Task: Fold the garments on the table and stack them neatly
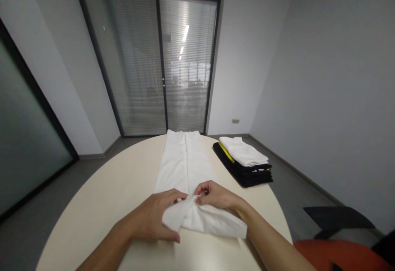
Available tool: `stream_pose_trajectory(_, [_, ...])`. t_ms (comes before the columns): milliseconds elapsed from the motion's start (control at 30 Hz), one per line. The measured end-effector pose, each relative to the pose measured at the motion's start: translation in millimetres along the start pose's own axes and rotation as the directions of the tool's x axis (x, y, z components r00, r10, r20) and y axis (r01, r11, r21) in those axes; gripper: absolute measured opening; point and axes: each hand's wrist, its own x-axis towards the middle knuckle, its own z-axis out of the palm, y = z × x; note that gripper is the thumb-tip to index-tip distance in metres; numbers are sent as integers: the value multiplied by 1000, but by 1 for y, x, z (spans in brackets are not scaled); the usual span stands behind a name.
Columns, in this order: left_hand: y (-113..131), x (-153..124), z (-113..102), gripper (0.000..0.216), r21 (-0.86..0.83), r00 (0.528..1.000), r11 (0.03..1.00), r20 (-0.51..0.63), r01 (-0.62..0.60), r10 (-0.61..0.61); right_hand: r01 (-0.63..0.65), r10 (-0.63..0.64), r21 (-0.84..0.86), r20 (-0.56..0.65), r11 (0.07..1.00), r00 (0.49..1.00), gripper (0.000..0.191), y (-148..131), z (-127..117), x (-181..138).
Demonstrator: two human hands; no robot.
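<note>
A white garment (173, 168), folded into a long strip, lies on the round table with a seam running down its middle. Its near end is gathered and creased, with two loose corners spreading left and right. My right hand (217, 197) pinches the gathered cloth between thumb and fingers. On the other side, my left hand (154, 213) curves around the left corner; its fingertips touch the cloth by the gathered spot, while the thumb stays apart below. The exact kind of garment cannot be made out.
On the right of the cream round table (123, 168) sits a stack of folded clothes, a white one (243, 151) above yellow and black ones (247, 179). An orange-red chair (336, 256) stands at lower right. Glass doors with blinds (138, 69) lie beyond.
</note>
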Motion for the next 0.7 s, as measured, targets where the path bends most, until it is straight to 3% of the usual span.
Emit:
stream_pose_trajectory(100, [-3,0,-1,89,86,999,995,-20,-44,46,3,-3,40,-17,999,1000,31,1,0,2])
stream_pose_trajectory(267, [-9,0,-3,85,95,998,994,-43,-49,54,-33,28,144,36,989,999,41,3,-4,-1])
stream_pose_trajectory(367, [-13,2,-4,70,81,996,995,-64,-54,60,-69,62,189,42,979,997,46,5,-5,-2])
stream_pose_trajectory(533, [-31,11,-1,33,-9,977,994,-183,107,-107,-95,91,148,35,984,995,54,-1,-5,-3])
stream_pose_trajectory(700, [-47,16,7,42,-46,940,977,-266,209,-214,-156,157,-21,57,987,986,61,-16,-19,-18])
